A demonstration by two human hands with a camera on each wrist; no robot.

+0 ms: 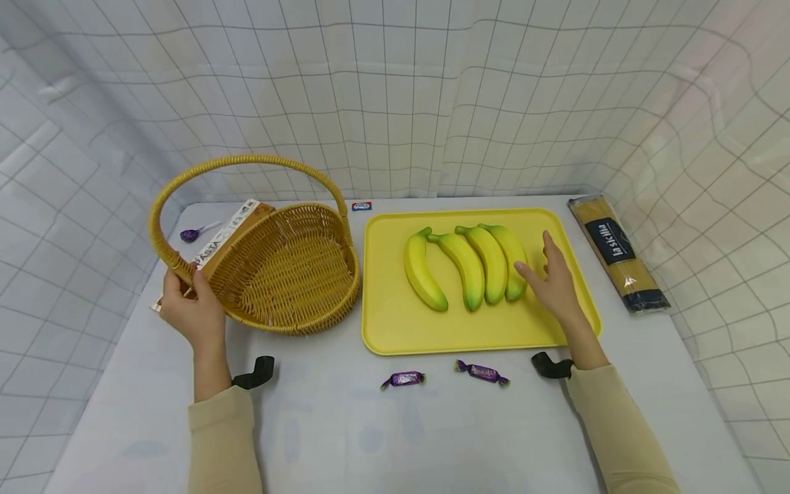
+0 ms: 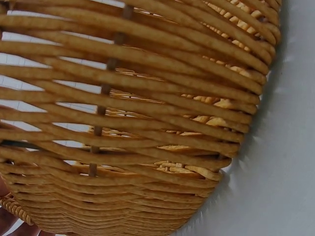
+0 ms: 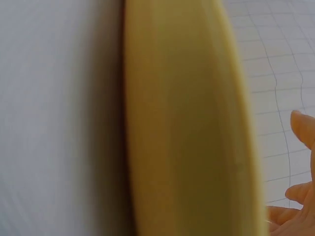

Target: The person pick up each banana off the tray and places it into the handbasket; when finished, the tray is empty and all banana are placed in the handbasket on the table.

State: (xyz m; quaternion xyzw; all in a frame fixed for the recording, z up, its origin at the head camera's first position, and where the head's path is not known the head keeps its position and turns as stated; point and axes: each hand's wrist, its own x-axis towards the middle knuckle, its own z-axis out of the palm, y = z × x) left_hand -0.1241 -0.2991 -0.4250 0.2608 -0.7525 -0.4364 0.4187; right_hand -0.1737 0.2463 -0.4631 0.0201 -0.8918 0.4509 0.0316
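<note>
Bananas (image 1: 465,264): four, side by side on the yellow tray (image 1: 395,329), which sits on the right half of the tabletop (image 1: 345,425); long axes run roughly from the tabletop's far edge toward its near edge, stems at the far end, green tips nearest the person; the rightmost banana (image 1: 511,264) lies just left of the right hand (image 1: 555,285), fingertips at or nearly touching its side; contact cannot be confirmed from the head view.

Right hand: fingers (image 1: 529,274) straight and spread, holding nothing; palm low over the tray's right part; the right wrist view shows only the blurred tray rim (image 3: 187,123) and fingertips (image 3: 302,128) at the frame edge; this hand is by far the nearer to the fruit.

Left hand (image 1: 188,309): fingers curled round the base of the handle (image 1: 179,264) of the wicker basket (image 1: 290,274), at its left side; basket stands on the left half of the tabletop, just left of the tray, and looks tilted, near-left rim raised; nothing seen inside it; left wrist view shows weave (image 2: 147,123) only.

Elsewhere: pasta box (image 1: 228,233) behind and under the basket's left flank; spaghetti packet (image 1: 617,254) along the right edge; two wrapped candies (image 1: 444,376) near the front edge, below the tray; purple lollipop (image 1: 193,234) toward the far left corner; small sachet (image 1: 361,206) at the far edge.
</note>
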